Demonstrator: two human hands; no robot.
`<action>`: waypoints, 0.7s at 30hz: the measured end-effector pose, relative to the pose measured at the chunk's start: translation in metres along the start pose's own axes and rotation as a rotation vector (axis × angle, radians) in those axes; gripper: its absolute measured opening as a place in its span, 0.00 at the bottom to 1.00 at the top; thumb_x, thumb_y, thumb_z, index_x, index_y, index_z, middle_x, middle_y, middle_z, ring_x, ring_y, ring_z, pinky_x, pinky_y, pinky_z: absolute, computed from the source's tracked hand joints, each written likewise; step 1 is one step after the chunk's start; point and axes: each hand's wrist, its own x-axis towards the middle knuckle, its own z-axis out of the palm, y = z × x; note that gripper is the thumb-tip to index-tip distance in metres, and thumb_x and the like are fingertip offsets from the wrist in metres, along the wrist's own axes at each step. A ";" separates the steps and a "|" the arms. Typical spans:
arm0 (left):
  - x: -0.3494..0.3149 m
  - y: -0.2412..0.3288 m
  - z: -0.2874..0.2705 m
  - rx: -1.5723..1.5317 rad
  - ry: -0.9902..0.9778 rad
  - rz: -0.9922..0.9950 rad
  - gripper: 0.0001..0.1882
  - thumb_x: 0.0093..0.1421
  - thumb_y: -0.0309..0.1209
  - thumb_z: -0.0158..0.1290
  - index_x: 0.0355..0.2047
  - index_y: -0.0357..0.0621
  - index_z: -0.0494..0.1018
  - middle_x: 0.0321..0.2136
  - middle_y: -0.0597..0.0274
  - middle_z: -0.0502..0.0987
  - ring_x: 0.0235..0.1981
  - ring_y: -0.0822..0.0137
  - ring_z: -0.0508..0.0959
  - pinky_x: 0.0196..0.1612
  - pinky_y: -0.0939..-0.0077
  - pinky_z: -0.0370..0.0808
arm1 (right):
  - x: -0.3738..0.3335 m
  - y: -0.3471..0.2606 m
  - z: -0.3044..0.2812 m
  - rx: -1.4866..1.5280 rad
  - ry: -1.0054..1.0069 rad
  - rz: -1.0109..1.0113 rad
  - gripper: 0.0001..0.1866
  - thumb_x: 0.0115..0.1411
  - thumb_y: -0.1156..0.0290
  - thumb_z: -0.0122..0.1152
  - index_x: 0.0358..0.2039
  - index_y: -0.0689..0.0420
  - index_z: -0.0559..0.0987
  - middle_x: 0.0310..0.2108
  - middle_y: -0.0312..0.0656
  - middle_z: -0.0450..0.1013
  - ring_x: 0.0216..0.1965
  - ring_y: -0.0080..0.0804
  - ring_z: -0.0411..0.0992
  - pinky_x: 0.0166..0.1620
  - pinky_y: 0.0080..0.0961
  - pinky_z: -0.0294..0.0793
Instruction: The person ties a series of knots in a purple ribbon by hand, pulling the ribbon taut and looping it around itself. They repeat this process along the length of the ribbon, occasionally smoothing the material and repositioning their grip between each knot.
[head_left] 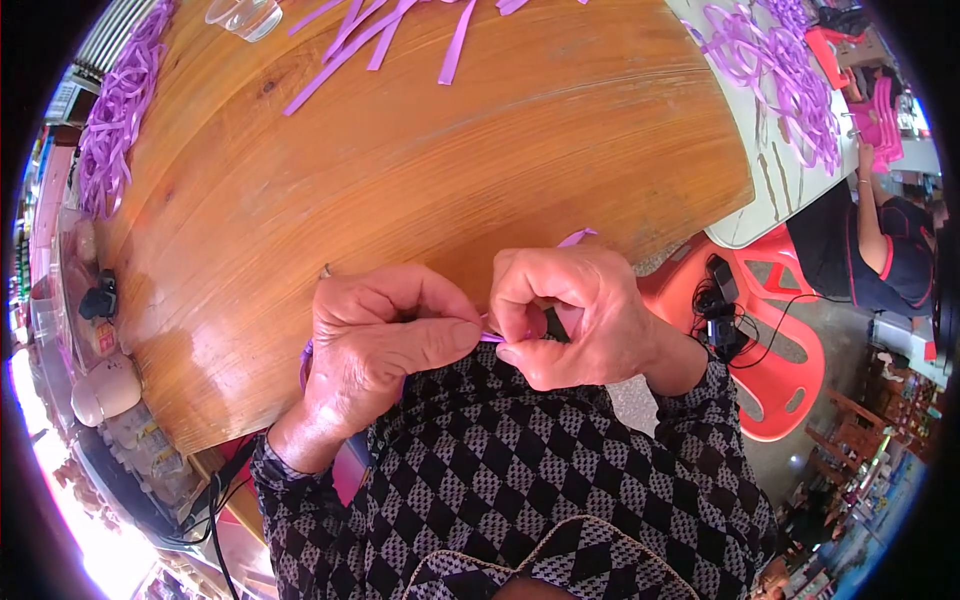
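Over the near edge of the wooden table, both my hands pinch a thin purple ribbon (491,338). A short stretch of it shows between the fingertips. My left hand (385,335) is closed, thumb against the forefinger, and a bit of purple hangs beside its wrist. With fingers curled, my right hand (570,310) grips the ribbon close by, and a purple end sticks out above its knuckles. The rest of the ribbon is hidden behind the hands. Several cut purple ribbon strips (385,38) lie at the table's far side.
A heap of purple ribbon (118,125) lines the table's left edge; another pile (780,75) lies on a white table (765,195) at right. A clear plastic cup (245,17) stands far left. Black cables rest on a red plastic chair (775,375). Another person (890,240) is at right.
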 end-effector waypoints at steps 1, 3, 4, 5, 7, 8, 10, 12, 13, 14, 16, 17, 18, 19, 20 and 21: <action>-0.001 0.001 0.001 -0.001 0.001 -0.001 0.03 0.50 0.21 0.56 0.27 0.35 0.75 0.21 0.69 0.75 0.23 0.82 0.70 0.26 0.89 0.66 | -0.001 0.001 -0.001 -0.016 -0.004 -0.022 0.09 0.41 0.87 0.57 0.22 0.61 0.69 0.22 0.36 0.65 0.23 0.21 0.64 0.26 0.16 0.62; -0.002 0.004 0.003 0.020 0.021 -0.002 0.03 0.51 0.21 0.56 0.27 0.34 0.75 0.21 0.69 0.75 0.23 0.83 0.70 0.26 0.89 0.66 | -0.002 0.001 -0.003 -0.032 -0.008 -0.044 0.09 0.42 0.87 0.59 0.23 0.61 0.70 0.23 0.36 0.66 0.24 0.21 0.64 0.26 0.16 0.62; -0.002 0.004 0.003 0.020 0.022 -0.003 0.03 0.51 0.21 0.56 0.27 0.34 0.75 0.21 0.69 0.75 0.23 0.83 0.70 0.26 0.89 0.66 | -0.002 -0.001 -0.003 0.026 0.023 -0.007 0.10 0.43 0.85 0.61 0.24 0.61 0.70 0.25 0.36 0.67 0.25 0.21 0.64 0.27 0.16 0.62; -0.003 0.003 0.003 -0.001 0.060 0.039 0.03 0.51 0.21 0.56 0.27 0.34 0.74 0.21 0.69 0.74 0.23 0.83 0.70 0.26 0.90 0.66 | -0.002 -0.001 -0.004 0.083 0.054 0.031 0.10 0.43 0.84 0.62 0.25 0.61 0.70 0.27 0.36 0.67 0.26 0.21 0.65 0.28 0.17 0.63; -0.003 0.003 0.005 -0.021 0.096 0.080 0.03 0.51 0.21 0.56 0.27 0.34 0.74 0.21 0.68 0.74 0.23 0.83 0.70 0.26 0.90 0.66 | 0.000 -0.001 -0.011 -0.073 0.033 -0.046 0.12 0.44 0.83 0.65 0.27 0.61 0.70 0.29 0.36 0.67 0.28 0.22 0.65 0.29 0.17 0.63; -0.002 0.003 0.008 -0.044 0.145 0.071 0.04 0.48 0.22 0.57 0.25 0.34 0.74 0.19 0.66 0.74 0.20 0.80 0.70 0.23 0.88 0.65 | 0.001 -0.001 -0.009 -0.130 0.066 -0.068 0.12 0.44 0.82 0.65 0.27 0.60 0.71 0.29 0.36 0.67 0.28 0.22 0.65 0.29 0.16 0.64; 0.000 0.001 0.010 -0.067 0.193 0.063 0.06 0.44 0.23 0.59 0.23 0.35 0.74 0.18 0.64 0.74 0.17 0.78 0.69 0.21 0.87 0.64 | 0.003 -0.001 -0.007 -0.188 0.101 -0.091 0.11 0.44 0.82 0.65 0.27 0.60 0.71 0.28 0.37 0.68 0.28 0.22 0.66 0.29 0.16 0.64; 0.000 0.000 0.011 -0.078 0.191 0.070 0.06 0.44 0.22 0.59 0.23 0.35 0.73 0.18 0.64 0.74 0.17 0.78 0.69 0.21 0.87 0.64 | 0.004 -0.001 -0.004 -0.176 0.044 -0.091 0.12 0.44 0.82 0.65 0.27 0.60 0.71 0.29 0.37 0.68 0.28 0.22 0.66 0.28 0.15 0.64; -0.001 0.001 0.010 -0.077 0.190 0.071 0.06 0.44 0.22 0.59 0.23 0.35 0.73 0.18 0.64 0.74 0.17 0.78 0.69 0.21 0.87 0.64 | 0.003 -0.001 -0.003 -0.176 0.045 -0.091 0.12 0.44 0.82 0.65 0.27 0.60 0.71 0.29 0.37 0.68 0.28 0.22 0.66 0.28 0.15 0.64; -0.002 0.002 0.009 -0.072 0.148 0.072 0.04 0.48 0.21 0.57 0.25 0.34 0.74 0.20 0.66 0.74 0.20 0.80 0.70 0.23 0.88 0.65 | 0.001 -0.001 -0.002 -0.175 0.057 -0.103 0.11 0.44 0.83 0.64 0.26 0.61 0.70 0.27 0.37 0.68 0.27 0.22 0.66 0.27 0.15 0.64; -0.002 0.002 0.007 -0.067 0.117 0.069 0.02 0.51 0.20 0.56 0.27 0.34 0.74 0.21 0.67 0.75 0.23 0.82 0.70 0.26 0.90 0.66 | 0.003 0.002 -0.001 -0.166 0.062 -0.115 0.11 0.43 0.84 0.63 0.26 0.61 0.70 0.26 0.37 0.68 0.26 0.22 0.66 0.26 0.16 0.64; -0.002 0.000 0.007 -0.052 0.110 0.069 0.02 0.51 0.20 0.56 0.27 0.34 0.74 0.21 0.67 0.75 0.23 0.82 0.71 0.26 0.90 0.66 | 0.004 0.003 -0.001 -0.182 0.062 -0.149 0.10 0.43 0.85 0.61 0.25 0.61 0.70 0.25 0.37 0.68 0.25 0.22 0.66 0.25 0.16 0.63; -0.003 -0.002 0.008 -0.037 0.100 0.072 0.03 0.51 0.20 0.56 0.27 0.35 0.75 0.21 0.67 0.75 0.23 0.82 0.71 0.26 0.90 0.67 | 0.004 0.003 -0.001 -0.201 0.064 -0.185 0.09 0.42 0.86 0.59 0.24 0.61 0.70 0.23 0.37 0.68 0.23 0.22 0.65 0.25 0.16 0.63; -0.005 -0.002 0.007 -0.037 0.100 0.073 0.03 0.51 0.20 0.56 0.27 0.35 0.75 0.21 0.67 0.75 0.23 0.82 0.71 0.26 0.90 0.67 | 0.003 0.001 0.000 -0.201 0.063 -0.186 0.09 0.42 0.86 0.59 0.24 0.61 0.70 0.23 0.37 0.68 0.23 0.22 0.65 0.25 0.16 0.63; -0.007 -0.003 0.006 -0.019 0.095 0.082 0.03 0.50 0.20 0.57 0.26 0.35 0.75 0.21 0.68 0.75 0.23 0.82 0.70 0.26 0.89 0.67 | 0.002 -0.002 0.001 -0.101 0.033 -0.128 0.09 0.42 0.87 0.57 0.23 0.61 0.69 0.22 0.38 0.68 0.22 0.22 0.65 0.24 0.17 0.62; -0.008 -0.004 0.005 -0.001 0.083 0.092 0.03 0.50 0.21 0.58 0.26 0.35 0.75 0.21 0.68 0.75 0.23 0.82 0.70 0.26 0.89 0.67 | 0.000 -0.005 0.002 -0.004 0.008 -0.069 0.09 0.42 0.87 0.55 0.21 0.61 0.68 0.21 0.38 0.67 0.21 0.22 0.64 0.23 0.17 0.61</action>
